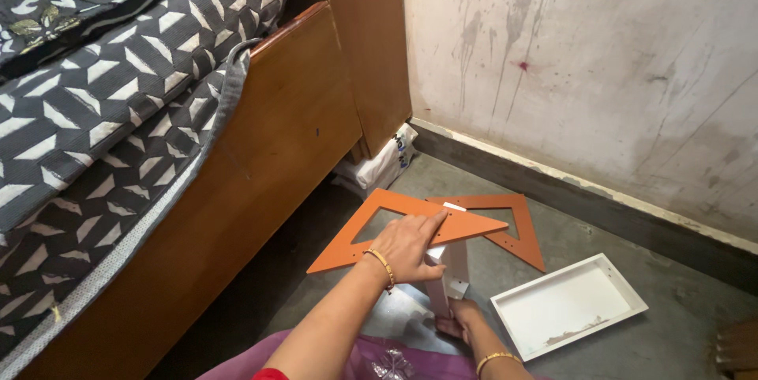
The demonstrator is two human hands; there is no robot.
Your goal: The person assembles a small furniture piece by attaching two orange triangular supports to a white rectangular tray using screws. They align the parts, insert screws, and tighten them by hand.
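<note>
We see the left hand pressed flat, fingers extended, on the near orange triangular panel, atop a white post on the floor; the right hand grips the post's base beside the white tray.

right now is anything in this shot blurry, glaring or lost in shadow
Head view: mostly sharp, with no motion blur on the left hand or the orange triangular panel. Soft, even light, with mild glare off the white tray. Deep shadow under the bed frame hides the floor there. The right hand sits dim beneath the white upright piece. The wall bows slightly from the wide lens.
</note>
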